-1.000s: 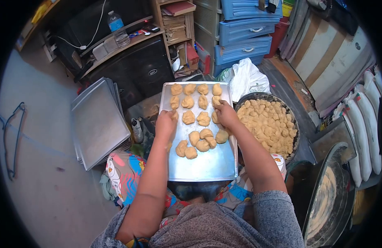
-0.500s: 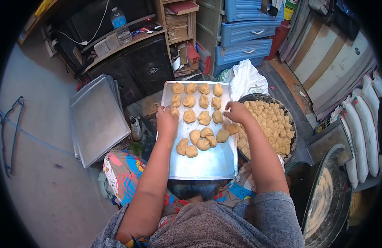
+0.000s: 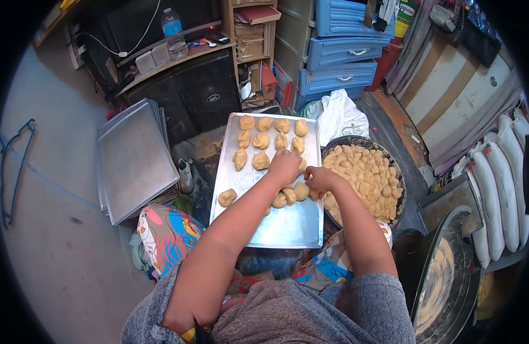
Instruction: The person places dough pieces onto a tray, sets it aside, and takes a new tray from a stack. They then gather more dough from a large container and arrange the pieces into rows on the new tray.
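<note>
A metal baking tray (image 3: 264, 232) rests before me over my lap, with rows of light brown dough pieces (image 3: 261, 160) on its far half. My left hand (image 3: 283, 166) reaches across to the right of the third row, fingers curled down over a dough piece that it mostly hides. Close beside it at the tray's right edge, my right hand (image 3: 323, 179) has its fingers bent together on a piece of dough (image 3: 314, 195). Several loose lumps (image 3: 288, 196) lie bunched below both hands, partly behind my left forearm. One single lump (image 3: 226, 198) sits apart at the left.
A round black pan (image 3: 403, 198) packed with dough pieces stands right of the tray. Stacked metal trays (image 3: 137, 163) lean at the left. Behind are a white plastic bag (image 3: 342, 117), blue drawers (image 3: 339, 77) and a black cabinet (image 3: 204, 86). Long white bags (image 3: 494, 195) stand far right.
My left hand has moved from the tray's left edge to the right of the third row. My right hand has come down and inward. A lump now lies farther left on the tray.
</note>
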The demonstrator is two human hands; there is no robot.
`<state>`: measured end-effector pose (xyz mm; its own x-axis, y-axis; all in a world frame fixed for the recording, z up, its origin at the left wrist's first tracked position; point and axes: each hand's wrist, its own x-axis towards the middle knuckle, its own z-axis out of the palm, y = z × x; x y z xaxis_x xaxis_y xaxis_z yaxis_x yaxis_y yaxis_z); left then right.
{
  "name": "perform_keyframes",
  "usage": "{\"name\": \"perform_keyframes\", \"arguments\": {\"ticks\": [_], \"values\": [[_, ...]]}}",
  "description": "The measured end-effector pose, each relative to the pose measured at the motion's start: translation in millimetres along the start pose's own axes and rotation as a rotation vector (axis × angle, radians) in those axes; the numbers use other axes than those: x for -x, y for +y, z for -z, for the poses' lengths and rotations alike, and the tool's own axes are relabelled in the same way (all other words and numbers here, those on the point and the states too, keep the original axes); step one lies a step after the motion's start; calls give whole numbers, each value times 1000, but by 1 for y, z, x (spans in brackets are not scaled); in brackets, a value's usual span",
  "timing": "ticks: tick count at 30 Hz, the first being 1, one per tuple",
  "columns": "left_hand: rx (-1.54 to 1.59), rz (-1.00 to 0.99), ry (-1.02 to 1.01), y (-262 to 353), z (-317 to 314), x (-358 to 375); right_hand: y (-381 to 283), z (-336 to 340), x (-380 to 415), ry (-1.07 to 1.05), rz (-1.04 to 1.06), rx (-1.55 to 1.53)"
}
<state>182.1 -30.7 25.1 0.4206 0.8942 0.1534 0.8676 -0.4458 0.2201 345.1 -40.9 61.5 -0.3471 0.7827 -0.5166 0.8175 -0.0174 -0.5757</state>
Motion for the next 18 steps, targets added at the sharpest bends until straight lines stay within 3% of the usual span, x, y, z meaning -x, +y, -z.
{"name": "perform_keyframes", "arguments": {"ticks": [4, 6, 7, 9, 13, 18], "values": [[-25, -9, -102, -4, 5, 8, -3, -5, -1, -49, -2, 30], [127, -27, 88, -6, 8, 24, -5, -3, 4, 17, 17, 150], [127, -33, 83, -8, 6, 28, 1, -3, -1, 20, 13, 144], [97, 155, 290, -15, 5, 36, 9, -6, -14, 368, 168, 403], [116, 177, 212, -28, 12, 41, -15, -16, -2, 575, 247, 88], [37, 98, 72, -28, 18, 32, -2, -38, -38, 589, 349, 204]]}}
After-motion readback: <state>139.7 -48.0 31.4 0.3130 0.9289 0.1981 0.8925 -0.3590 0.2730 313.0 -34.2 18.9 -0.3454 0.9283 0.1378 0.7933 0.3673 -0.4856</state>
